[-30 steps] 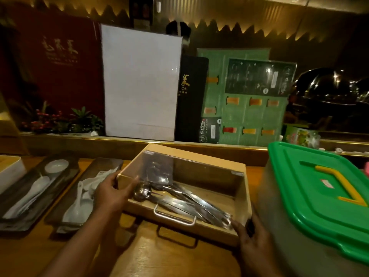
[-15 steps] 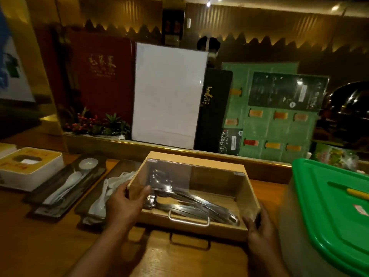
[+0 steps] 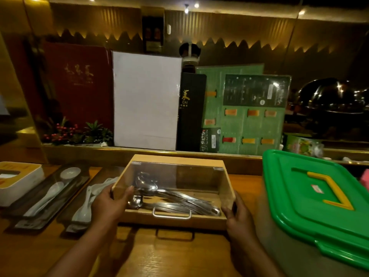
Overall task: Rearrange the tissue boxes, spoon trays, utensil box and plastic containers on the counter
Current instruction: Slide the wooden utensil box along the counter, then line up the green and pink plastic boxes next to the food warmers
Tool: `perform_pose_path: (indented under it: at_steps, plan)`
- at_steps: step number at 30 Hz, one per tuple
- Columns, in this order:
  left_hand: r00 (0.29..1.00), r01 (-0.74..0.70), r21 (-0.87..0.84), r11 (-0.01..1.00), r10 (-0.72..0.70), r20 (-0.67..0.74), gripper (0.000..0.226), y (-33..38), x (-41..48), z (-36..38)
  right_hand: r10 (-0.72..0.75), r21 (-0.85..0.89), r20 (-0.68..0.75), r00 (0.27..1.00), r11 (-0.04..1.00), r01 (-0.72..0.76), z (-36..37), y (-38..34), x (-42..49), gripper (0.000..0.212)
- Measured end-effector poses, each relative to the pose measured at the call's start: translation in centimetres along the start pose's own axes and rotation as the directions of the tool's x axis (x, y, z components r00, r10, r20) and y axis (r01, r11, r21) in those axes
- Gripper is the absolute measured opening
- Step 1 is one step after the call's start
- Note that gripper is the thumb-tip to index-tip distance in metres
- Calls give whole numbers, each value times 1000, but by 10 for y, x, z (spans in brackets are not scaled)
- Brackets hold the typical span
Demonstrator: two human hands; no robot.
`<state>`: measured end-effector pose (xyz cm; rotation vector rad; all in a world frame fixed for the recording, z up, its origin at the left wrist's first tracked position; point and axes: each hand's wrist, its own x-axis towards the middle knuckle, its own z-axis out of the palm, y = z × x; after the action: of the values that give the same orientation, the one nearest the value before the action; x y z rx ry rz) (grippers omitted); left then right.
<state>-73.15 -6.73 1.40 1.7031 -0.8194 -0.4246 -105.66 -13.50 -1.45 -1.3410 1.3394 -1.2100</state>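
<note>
We work at the wooden counter (image 3: 179, 254), which carries every item of the task. The largest item is the plastic container (image 3: 299, 232) with its green lid (image 3: 311, 192) and yellow handle (image 3: 329, 190); it stands at the right, just beside the utensil box (image 3: 175, 218). The utensil box sits at centre, between that container and the nearer spoon tray (image 3: 63, 214). It is a wooden box with a clear hinged lid (image 3: 175, 174), a metal pull handle (image 3: 171, 213) on its front, and loose metal spoons (image 3: 169, 196) inside. A second spoon tray (image 3: 14, 212) lies further left, holding white spoons and a small dish, and a tissue box (image 3: 20, 176) stands at the far left edge.

Our left hand (image 3: 108, 204) grips the left front corner of the utensil box, thumb over the lid edge and fingers curled on the side wall. Our right hand (image 3: 236, 212) clamps the right front corner, with its fingers wrapped on the side out of sight. We cannot tell whether the base is lifted or resting on the counter.

Hazards from this position, in our judgement:
- The clear lid appears unlatched; tilting the box forward may swing it open and spill the spoons
- The clearance on each side is small; a sideways shift may knock the container or push the nearer tray and scatter its white spoons (image 3: 83, 206)
- An uneven pull by one hand may twist the box and rattle its contents
</note>
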Motion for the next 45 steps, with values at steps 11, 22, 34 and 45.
perform_pose_path:
  at_steps: [11,22,34,45]
  plan:
    - [997,16,48,999,-19,71,37,5,-5,-8,-19,-171,58,998,985,28,-8,-17,-13,61]
    - [901,-426,189,885,394,182,76,44,-101,21,-45,-426,177,983,897,118,-69,-35,-105,41]
    - [671,-396,-95,913,358,649,101,76,-225,113,18,-444,-470,883,860,-254,-240,-2,-169,56]
    - [721,-93,-198,976,203,663,94,73,-260,218,-159,-198,-81,984,970,141,-284,47,-83,72]
